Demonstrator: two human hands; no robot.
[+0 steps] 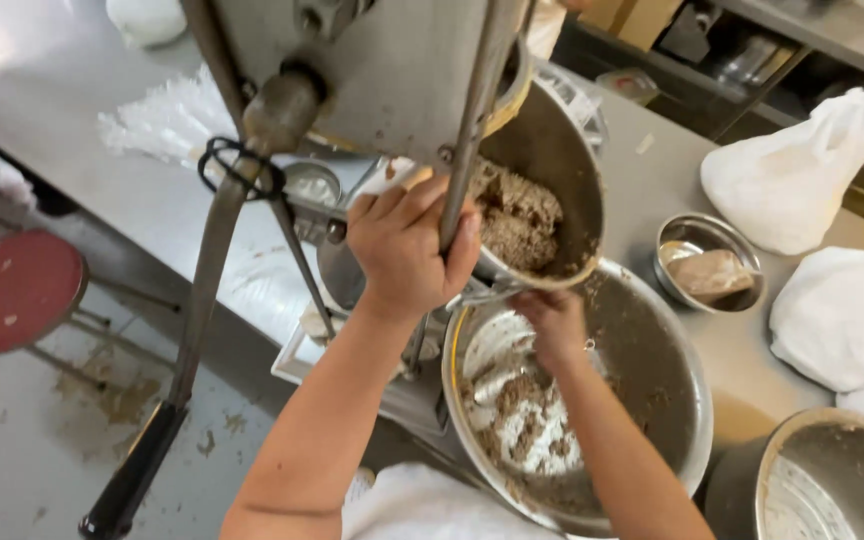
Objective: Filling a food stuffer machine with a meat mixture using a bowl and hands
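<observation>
Overhead, a grey metal press machine with a flat steel body [392, 70] filled the upper middle of the view and hid much of the stainless steel worktable [642, 170] behind it. A long steel lever with a black grip [187, 330] slanted down from the machine toward the lower left, over the floor, passing above a round red stool [12, 290]. On the table to the right lay a white plastic bag [792, 170], a small round steel dish holding a brownish block [709, 262], and folded white cloths [842, 315]; another steel bowl [837, 480] showed at the lower right corner.

The left hand [407, 250] was wrapped tightly around a thin upright steel rod [472, 130] on the machine's front. That rod ran nearly vertical in the view, leaning slightly to the right at its top.

A tilted steel cylinder packed with coarse brown minced paste [542, 190] sat just right of the rod. Its open mouth pointed down and to the left, toward the person, and its long axis ran diagonally from upper right to lower left. Directly below it stood a large round steel mixing bowl [672, 380] smeared with the same brown paste [527, 420] over a white liner.

The right hand [552, 325] reached up from inside the bowl to the cylinder's lower lip, fingers curled against the rim; whether it gripped anything could not be told, since the rim hid the fingertips.
</observation>
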